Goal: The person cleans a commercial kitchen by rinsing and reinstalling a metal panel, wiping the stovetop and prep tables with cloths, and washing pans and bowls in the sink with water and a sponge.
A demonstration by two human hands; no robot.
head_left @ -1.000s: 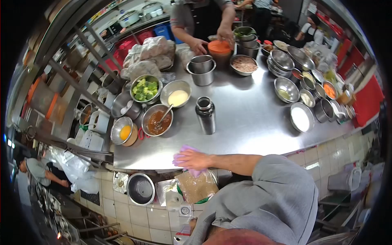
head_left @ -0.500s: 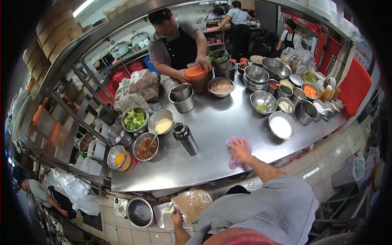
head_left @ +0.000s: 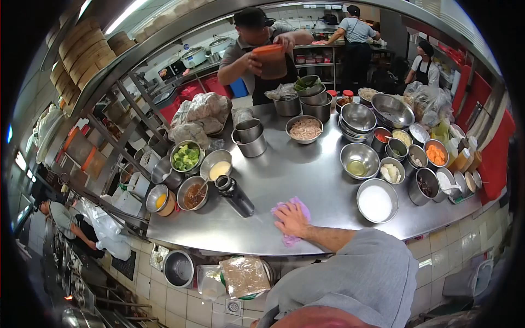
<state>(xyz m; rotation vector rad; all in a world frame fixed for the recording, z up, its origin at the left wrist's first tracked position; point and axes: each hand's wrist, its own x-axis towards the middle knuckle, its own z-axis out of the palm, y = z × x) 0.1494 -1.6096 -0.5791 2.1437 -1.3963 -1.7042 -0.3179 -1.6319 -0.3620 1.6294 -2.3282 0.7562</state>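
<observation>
My right hand (head_left: 292, 220) presses a pink-purple cloth (head_left: 298, 206) onto the steel table near its front edge. The fingers lie over the cloth, gripping it against the surface, and cloth shows around the hand. To the left of that hand stands a dark steel bottle (head_left: 235, 198), open at the top and apart from the cloth. Over to the right is a bowl of white contents (head_left: 377, 201). My left hand does not show.
Bowls of broccoli (head_left: 186, 157), brown sauce (head_left: 194, 195) and egg yolk (head_left: 160, 200) crowd the table's left end. Several ingredient bowls and bottles fill the right. Across the table, a co-worker holds an orange-lidded container (head_left: 272, 63). Below the front edge sits a plastic-wrapped package (head_left: 244, 277).
My right hand and the cloth have moved left along the table. My left hand has gone from beside the wrapped package. The co-worker has raised the orange-lidded container off the table area.
</observation>
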